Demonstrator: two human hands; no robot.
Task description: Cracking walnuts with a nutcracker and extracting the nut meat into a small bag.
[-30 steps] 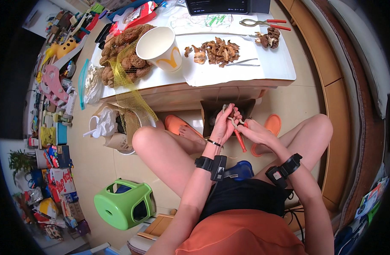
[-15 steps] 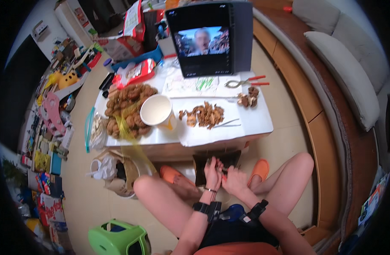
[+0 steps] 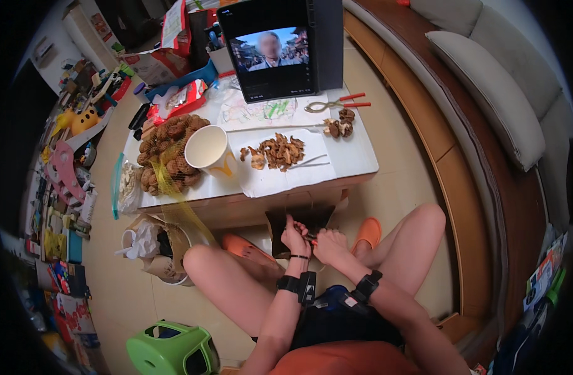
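so there was a red-handled tool (image 3: 311, 238), small and thin, pinched between both hands just below the front edge of the low table. only a short bit of red showed between the fingers, lying roughly level. couldn't tell what its tip was doing, it was hidden.

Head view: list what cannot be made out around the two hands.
- What the left hand grips: too small, covered by its fingers.
- Red-handled tool between it and the right hand: only a sliver shows; its working end is hidden.
- Dark bag below: its contents are in shadow.
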